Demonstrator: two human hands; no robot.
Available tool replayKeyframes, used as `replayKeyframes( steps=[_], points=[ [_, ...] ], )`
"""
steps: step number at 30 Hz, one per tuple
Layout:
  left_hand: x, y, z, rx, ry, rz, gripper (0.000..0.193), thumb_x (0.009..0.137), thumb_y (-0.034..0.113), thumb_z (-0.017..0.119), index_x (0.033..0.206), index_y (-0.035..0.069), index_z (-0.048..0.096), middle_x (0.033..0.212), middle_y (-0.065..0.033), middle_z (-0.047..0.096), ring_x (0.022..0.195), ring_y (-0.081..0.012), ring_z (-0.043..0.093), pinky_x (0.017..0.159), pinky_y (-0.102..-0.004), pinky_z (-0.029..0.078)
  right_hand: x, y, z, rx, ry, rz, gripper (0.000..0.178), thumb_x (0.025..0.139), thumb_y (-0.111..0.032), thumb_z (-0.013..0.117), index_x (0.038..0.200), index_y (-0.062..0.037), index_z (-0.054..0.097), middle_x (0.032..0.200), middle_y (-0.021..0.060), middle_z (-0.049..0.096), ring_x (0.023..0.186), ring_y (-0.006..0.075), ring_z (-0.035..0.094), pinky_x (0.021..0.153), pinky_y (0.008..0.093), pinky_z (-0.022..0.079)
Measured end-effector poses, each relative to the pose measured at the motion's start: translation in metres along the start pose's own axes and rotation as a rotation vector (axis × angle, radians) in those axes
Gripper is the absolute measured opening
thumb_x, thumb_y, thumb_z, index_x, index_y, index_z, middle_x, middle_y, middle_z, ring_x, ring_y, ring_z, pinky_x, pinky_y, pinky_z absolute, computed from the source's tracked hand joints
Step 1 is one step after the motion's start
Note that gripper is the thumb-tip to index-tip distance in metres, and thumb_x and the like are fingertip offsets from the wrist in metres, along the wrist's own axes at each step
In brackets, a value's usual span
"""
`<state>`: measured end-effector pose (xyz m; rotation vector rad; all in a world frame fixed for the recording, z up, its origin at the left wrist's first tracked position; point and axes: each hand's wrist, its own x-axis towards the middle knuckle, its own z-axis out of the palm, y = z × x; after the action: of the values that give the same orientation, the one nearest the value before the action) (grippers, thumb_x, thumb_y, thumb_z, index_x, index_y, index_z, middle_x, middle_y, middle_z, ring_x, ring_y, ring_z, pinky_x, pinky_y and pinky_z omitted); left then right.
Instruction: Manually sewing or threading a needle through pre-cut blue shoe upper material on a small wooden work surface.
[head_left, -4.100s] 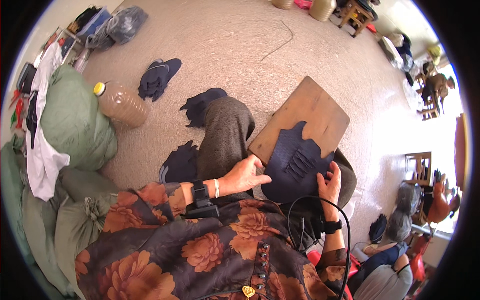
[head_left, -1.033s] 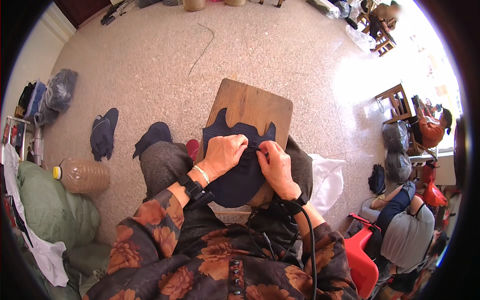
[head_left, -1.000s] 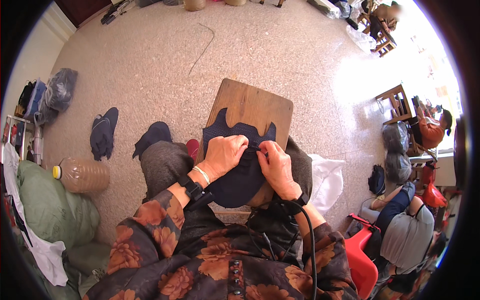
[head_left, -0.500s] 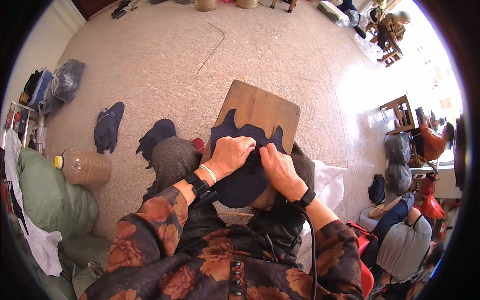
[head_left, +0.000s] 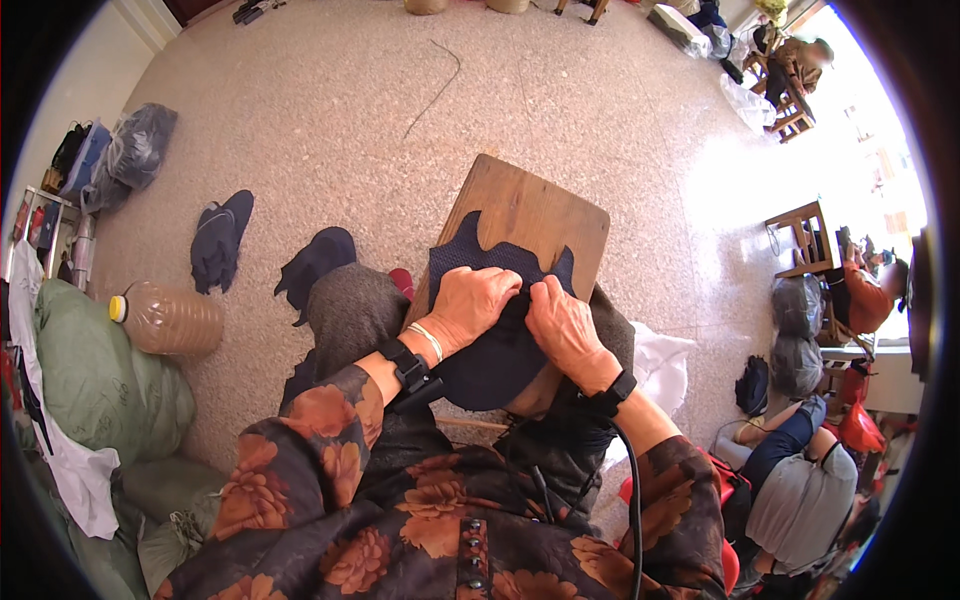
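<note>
A dark navy fabric piece [head_left: 488,368], rounded at the near end and with pointed tabs at the far end, lies over a wooden board [head_left: 545,208] at my lap. Its far part has a mesh-like texture. My left hand [head_left: 472,305] pinches the fabric near its middle from the left, fingers curled. Close beside it, my right hand [head_left: 563,325] grips the same piece from the right. The two sets of fingertips almost meet, and whatever detail lies between them is too small to make out. Both wrists wear black straps.
Similar dark pieces [head_left: 320,268] lie left of my knee, with more dark pieces [head_left: 219,245] farther left. A large plastic jug [head_left: 172,318] and green sacks [head_left: 100,370] stand at the left. White cloth [head_left: 662,370] lies at the right, where other people sit [head_left: 806,505].
The view has shifted slightly, so the board appears a little higher and farther right. Both hands keep their pinch on the fabric, with only small finger movement.
</note>
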<state>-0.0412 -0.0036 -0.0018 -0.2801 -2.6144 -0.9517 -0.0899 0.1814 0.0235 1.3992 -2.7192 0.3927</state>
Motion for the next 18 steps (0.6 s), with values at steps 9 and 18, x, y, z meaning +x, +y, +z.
replayKeyframes(
  steps=[9, 18],
  points=[
    [0.000, 0.002, 0.001, 0.028, 0.019, 0.012, 0.008, 0.091, 0.021, 0.068, 0.095, 0.014, 0.069, 0.081, -0.0032, 0.071, 0.074, -0.0245, 0.069, 0.060, -0.0357, 0.049, -0.010, 0.004, -0.002, 0.261, 0.073, 0.080, 0.012, 0.089, -0.003, 0.061, 0.097, -0.0002, 0.053, 0.090, 0.0177, 0.057, 0.078, 0.0358, 0.066, 0.070, 0.0456, 0.055],
    [0.003, 0.003, -0.004, -0.028, -0.021, -0.053, 0.010, 0.092, 0.020, 0.068, 0.097, 0.012, 0.065, 0.082, -0.0064, 0.072, 0.076, -0.0284, 0.070, 0.063, -0.0381, 0.052, -0.006, 0.007, -0.003, 0.620, 0.169, 0.423, 0.002, 0.087, -0.004, 0.067, 0.088, -0.0019, 0.066, 0.084, 0.0117, 0.063, 0.074, 0.0266, 0.067, 0.068, 0.0355, 0.053]
  ],
)
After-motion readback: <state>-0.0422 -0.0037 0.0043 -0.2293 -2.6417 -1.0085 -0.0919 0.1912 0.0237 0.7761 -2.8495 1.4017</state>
